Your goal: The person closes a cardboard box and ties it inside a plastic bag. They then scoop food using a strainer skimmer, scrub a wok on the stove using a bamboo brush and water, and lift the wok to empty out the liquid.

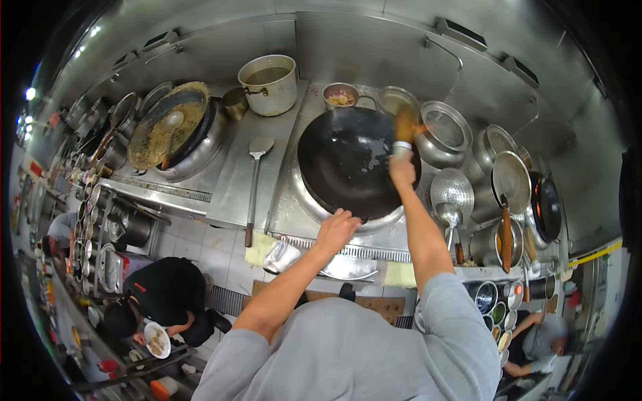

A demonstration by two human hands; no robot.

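A dark wok (348,167) with a wet sheen sits on the stove ring in front of me. My left hand (339,230) is closed on the wok's near rim, with the fingers curled over the edge. My right hand (402,170) grips a wok brush (405,127) by its pale, banded handle, over the right side of the wok. The brush's brown bristles point up and away and are smeared by motion. A folded white cloth (281,256) lies near my left forearm at the counter's front edge.
Left of the wok lies a long-handled spatula (254,174), with a large pot (269,83) behind it. A perforated skimmer (452,194) and a lidded pot (443,134) stand to the right. A person in black (164,294) bends over at lower left; another person (542,337) is at lower right.
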